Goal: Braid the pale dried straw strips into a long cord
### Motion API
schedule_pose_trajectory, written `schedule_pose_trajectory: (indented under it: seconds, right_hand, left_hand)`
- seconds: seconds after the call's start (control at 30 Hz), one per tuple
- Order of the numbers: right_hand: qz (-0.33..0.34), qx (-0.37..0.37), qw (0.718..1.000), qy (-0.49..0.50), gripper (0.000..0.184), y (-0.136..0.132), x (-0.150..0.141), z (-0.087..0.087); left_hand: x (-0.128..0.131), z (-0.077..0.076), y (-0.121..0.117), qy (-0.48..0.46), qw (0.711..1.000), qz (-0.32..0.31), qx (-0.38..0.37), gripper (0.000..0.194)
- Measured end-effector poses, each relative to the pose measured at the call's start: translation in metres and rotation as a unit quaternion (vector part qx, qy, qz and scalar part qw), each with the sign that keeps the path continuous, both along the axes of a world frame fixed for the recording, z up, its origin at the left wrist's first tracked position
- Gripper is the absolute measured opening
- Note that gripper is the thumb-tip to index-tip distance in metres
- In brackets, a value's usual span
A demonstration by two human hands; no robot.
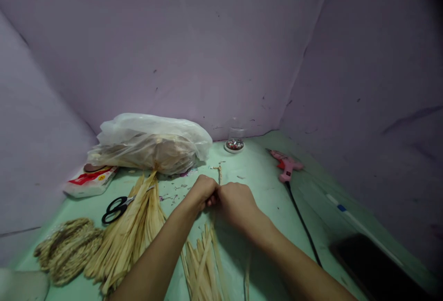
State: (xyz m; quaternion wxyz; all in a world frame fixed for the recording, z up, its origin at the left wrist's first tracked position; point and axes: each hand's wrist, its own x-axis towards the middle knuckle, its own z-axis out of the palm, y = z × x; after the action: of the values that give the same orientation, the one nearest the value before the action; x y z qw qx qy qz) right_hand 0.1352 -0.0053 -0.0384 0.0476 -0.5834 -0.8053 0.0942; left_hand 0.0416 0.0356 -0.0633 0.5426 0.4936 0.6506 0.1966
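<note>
My left hand (204, 191) and my right hand (237, 203) meet knuckle to knuckle above the middle of the table, both closed. A thin twisted or braided piece of pale dried fibre (219, 175) sticks out beyond them, its far end bent to the left. Loose strips trail down on the near side. My fingers hide how the strips cross. Below my hands lie more flat straw-coloured strips (202, 264). A bigger tied bundle of strips (143, 218) spreads out left of my left forearm, with black-handled scissors (116, 209) partly beneath it.
Against the back wall rest a clear plastic bag (155, 144) of fibre and a jar of small beads (234, 145). A coiled braid (69, 250) and a red-white packet (92, 181) lie left. Right are a pink glue gun (286, 165), its cord and a dark phone-like slab (374, 266).
</note>
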Motion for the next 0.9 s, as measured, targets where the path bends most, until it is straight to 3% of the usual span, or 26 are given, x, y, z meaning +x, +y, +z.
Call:
schedule_pose_trajectory:
  seconds: [0.1, 0.17, 0.2, 0.23, 0.3, 0.37, 0.43, 0.53, 0.63, 0.8, 0.9]
  right_hand:
    - [0.039, -0.043, 0.998, 0.030, 0.018, -0.002, 0.006, 0.006]
    - [0.095, -0.154, 0.979, 0.092, 0.013, 0.004, 0.020, 0.011]
    - [0.113, -0.245, 0.953, 0.134, 0.012, 0.008, 0.028, 0.012]
    - [0.083, -0.291, 0.936, 0.179, 0.013, 0.014, 0.036, 0.012]
    - [-0.069, -0.226, 0.932, 0.274, 0.015, 0.025, 0.048, 0.010]
    - [-0.190, -0.175, 0.905, 0.337, 0.013, 0.034, 0.050, 0.004]
    - [-0.227, -0.211, 0.862, 0.401, 0.009, 0.036, 0.044, -0.001]
    - [-0.188, -0.298, 0.812, 0.465, 0.008, 0.033, 0.029, -0.008]
    - [-0.155, -0.322, 0.812, 0.461, 0.011, 0.031, 0.023, -0.016]
    - [-0.107, -0.283, 0.830, 0.469, 0.011, 0.038, 0.030, -0.030]
    - [-0.134, -0.269, 0.842, 0.449, 0.009, 0.041, 0.031, -0.033]
  left_hand:
    - [-0.003, 0.004, 0.000, -0.013, 1.000, -0.008, 0.009, 0.011]
    - [-0.006, 0.005, 0.000, -0.031, 0.999, -0.028, 0.012, 0.009]
    - [-0.007, 0.006, 0.000, -0.038, 0.998, -0.041, 0.011, 0.009]
    - [-0.009, 0.006, 0.000, -0.042, 0.998, -0.052, 0.008, 0.009]
    - [-0.011, 0.007, 0.000, -0.039, 0.997, -0.068, -0.001, 0.010]
    - [-0.011, 0.008, -0.001, -0.035, 0.997, -0.075, -0.006, 0.011]
    - [-0.010, 0.009, -0.001, -0.037, 0.996, -0.078, -0.001, 0.011]
    - [-0.008, 0.009, -0.002, -0.040, 0.997, -0.068, 0.016, 0.010]
    - [-0.006, 0.008, -0.001, -0.043, 0.997, -0.056, 0.027, 0.010]
    - [-0.007, 0.008, 0.001, -0.034, 0.998, -0.051, 0.021, 0.007]
    - [-0.008, 0.006, 0.000, -0.016, 0.997, -0.064, 0.030, 0.009]
